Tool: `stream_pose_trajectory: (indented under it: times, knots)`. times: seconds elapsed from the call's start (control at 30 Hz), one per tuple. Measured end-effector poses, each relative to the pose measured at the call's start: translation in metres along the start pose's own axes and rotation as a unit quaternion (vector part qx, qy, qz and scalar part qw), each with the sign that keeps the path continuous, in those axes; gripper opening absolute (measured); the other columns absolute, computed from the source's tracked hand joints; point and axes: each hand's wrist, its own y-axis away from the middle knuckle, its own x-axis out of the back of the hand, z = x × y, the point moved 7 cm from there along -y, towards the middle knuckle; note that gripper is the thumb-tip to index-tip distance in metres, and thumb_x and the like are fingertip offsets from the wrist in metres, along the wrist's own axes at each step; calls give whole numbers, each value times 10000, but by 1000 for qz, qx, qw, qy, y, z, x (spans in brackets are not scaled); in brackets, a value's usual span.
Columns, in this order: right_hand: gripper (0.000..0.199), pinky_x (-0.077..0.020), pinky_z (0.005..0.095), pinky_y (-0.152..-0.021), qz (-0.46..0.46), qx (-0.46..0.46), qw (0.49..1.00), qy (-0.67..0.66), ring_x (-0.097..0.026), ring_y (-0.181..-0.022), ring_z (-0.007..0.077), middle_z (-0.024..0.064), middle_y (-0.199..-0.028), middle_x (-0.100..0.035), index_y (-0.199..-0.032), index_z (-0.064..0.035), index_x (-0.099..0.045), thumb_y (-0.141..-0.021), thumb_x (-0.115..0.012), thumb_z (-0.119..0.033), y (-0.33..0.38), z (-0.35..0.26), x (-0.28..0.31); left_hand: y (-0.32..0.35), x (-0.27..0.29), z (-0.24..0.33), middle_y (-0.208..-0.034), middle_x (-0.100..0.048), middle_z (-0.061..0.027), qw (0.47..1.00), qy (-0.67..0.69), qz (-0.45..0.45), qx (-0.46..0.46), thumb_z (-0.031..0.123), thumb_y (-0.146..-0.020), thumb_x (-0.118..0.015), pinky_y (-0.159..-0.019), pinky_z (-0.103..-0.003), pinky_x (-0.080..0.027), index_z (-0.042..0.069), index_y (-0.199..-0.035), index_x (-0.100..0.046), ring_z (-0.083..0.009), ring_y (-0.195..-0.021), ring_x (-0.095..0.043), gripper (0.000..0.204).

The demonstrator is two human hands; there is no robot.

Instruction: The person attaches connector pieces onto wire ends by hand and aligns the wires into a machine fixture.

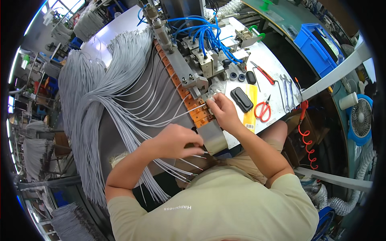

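Observation:
My right hand (223,113) pinches the end of a grey cable (183,115) at the near part of a row of orange blocks (199,114). That cable runs left into a large bundle of grey cables (93,96). My left hand (177,141) hovers nearer to me, its fingers curled over the loose cable ends (194,162). One cable tip shows just past its thumb; whether the fingers grip it is hidden. A metal machine with blue air tubes (209,30) stands beyond the blocks, its steel bar (177,64) running alongside them.
Right of the machine, a white tabletop (265,60) bears red-handled scissors (263,111), a black oblong case (241,99), a yellow packet (250,116), wrenches (286,92) and a red-handled tool (263,72). Farther right are a blue crate (315,50), a blue fan (360,116) and a red coiled hose (307,140).

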Motion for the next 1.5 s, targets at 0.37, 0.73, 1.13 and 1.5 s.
stream_pose_trajectory:
  times: [0.37, 0.73, 1.13, 1.5]
  knots:
    - [174, -342, 221, -525, -44, -114, 989, -78, -450, -606, 30, -36, -690, -543, -895, -38, -559, -957, -641, -179, -10, 6, -6, -6, 7, -16, -831, -712, -68, 992, 103, 54, -49, 113, -826, -763, -616, -306, -491, 62, -976, -738, -212, -688, -633, 161]
    - [182, -324, 223, -467, 61, -84, 992, -74, -447, -530, 33, -33, -643, -547, -949, -32, -589, -962, -642, -206, 12, -15, 22, 2, 16, -39, -795, -676, -43, 963, 180, 154, 128, 20, -909, -659, -656, -219, -512, -15, -1191, -645, -80, -681, -635, 284]
    - [153, -385, 314, -493, 14, 302, 937, 174, -496, -469, 186, 63, -613, -589, -991, -32, -639, -854, -705, -31, 58, -94, -10, 3, 10, -44, -865, -728, -57, 917, 304, 198, 164, 32, -932, -633, -638, -211, -535, -17, -1129, -668, -66, -703, -661, 206]
    - [145, -395, 328, -598, 6, 288, 936, 203, -536, -528, 212, 61, -627, -605, -954, -52, -655, -829, -725, -32, 56, -94, -18, 6, 16, -48, -783, -720, -44, 933, 234, 213, 170, 48, -876, -714, -633, -202, -520, -15, -1033, -707, -55, -694, -657, 168]
